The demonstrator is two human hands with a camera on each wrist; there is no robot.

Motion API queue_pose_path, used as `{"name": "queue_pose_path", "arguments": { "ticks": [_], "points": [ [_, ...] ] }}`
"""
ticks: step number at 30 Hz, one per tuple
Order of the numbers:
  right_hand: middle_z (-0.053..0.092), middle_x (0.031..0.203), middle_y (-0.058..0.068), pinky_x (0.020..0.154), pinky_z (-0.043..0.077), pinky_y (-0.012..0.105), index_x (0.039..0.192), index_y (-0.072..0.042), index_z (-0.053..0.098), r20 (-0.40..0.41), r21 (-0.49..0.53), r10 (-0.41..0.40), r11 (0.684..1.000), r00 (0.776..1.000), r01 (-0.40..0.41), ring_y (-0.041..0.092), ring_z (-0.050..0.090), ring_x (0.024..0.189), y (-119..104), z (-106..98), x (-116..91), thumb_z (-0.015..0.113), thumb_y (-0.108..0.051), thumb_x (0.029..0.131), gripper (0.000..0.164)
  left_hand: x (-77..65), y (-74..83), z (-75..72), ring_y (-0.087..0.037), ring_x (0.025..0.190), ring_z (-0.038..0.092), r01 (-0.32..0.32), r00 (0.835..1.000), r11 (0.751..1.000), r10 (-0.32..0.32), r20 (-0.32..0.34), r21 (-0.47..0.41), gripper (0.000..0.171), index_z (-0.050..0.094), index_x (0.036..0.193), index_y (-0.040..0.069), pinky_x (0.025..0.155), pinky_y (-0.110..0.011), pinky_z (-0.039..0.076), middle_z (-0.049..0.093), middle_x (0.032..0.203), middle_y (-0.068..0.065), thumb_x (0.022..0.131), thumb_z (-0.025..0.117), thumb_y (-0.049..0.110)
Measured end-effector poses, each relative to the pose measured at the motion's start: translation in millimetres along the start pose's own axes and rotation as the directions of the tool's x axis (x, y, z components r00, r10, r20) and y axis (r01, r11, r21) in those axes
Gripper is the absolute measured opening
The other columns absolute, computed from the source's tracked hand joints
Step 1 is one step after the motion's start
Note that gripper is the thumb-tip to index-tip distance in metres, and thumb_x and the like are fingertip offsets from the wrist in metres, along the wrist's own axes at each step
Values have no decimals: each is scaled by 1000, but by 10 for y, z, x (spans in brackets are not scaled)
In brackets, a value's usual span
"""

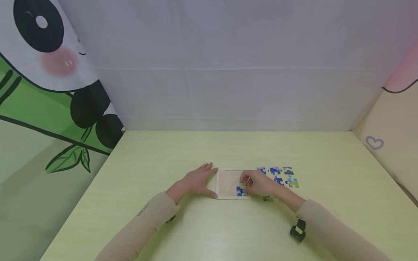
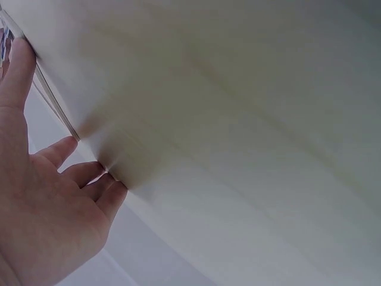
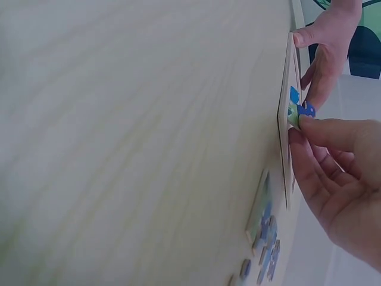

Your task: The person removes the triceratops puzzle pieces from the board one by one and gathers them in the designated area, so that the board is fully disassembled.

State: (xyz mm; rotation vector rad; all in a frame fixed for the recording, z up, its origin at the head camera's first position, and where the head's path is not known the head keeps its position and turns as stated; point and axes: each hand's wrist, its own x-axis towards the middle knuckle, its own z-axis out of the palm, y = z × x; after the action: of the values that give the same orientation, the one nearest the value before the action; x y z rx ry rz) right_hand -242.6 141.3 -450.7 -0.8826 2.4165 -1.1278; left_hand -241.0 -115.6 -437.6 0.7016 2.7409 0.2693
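A shallow wooden puzzle tray (image 1: 226, 198) with a pale bare base lies mid-table. My left hand (image 1: 198, 180) is spread at its left side, the thumb touching the near left corner and a fingertip the far left one. Over the tray's right part, my right hand (image 1: 260, 183) pinches a jigsaw piece (image 3: 306, 111) between thumb and fingers; the fingers partly hide it. Blue and green pieces (image 1: 241, 191) show in the tray's near right area beside those fingertips. How many lie there is hard to tell.
Several loose jigsaw pieces (image 1: 278, 180) lie on the table (image 1: 156, 152) right of the tray, some partly covered by the right hand and forearm. A pale cloth wall (image 1: 209, 94) rises behind the table. Printed panels stand at both sides.
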Motion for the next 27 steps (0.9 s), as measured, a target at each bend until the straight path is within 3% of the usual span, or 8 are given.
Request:
{"name": "queue_pose_path", "arguments": {
  "ticks": [14,21,27],
  "points": [
    [58,85,3,66,51,23,94,-4,59,-20,27,-57,998,998,58,13,58,76,13,-226,-122,61,4,81,15,4,-14,-5,-26,138,12,-16,1000,1000,16,3,-12,97,30,142,12,103,-47,29,16,150,-13,67,70,57],
    [59,84,4,65,51,24,93,-1,59,-54,-30,-73,997,996,71,13,58,74,59,-488,-305,62,1,82,12,-6,-19,-10,-25,138,12,-24,1000,1000,24,5,-16,97,29,143,12,103,-47,29,16,150,-12,67,70,58],
    [58,84,4,64,51,23,93,-1,58,-64,-46,-20,999,998,17,13,57,75,176,-691,-524,63,1,81,13,15,-45,8,-26,138,11,-22,1000,1000,22,6,-10,97,29,143,12,103,-47,29,16,150,-13,67,70,58]
  ]
}}
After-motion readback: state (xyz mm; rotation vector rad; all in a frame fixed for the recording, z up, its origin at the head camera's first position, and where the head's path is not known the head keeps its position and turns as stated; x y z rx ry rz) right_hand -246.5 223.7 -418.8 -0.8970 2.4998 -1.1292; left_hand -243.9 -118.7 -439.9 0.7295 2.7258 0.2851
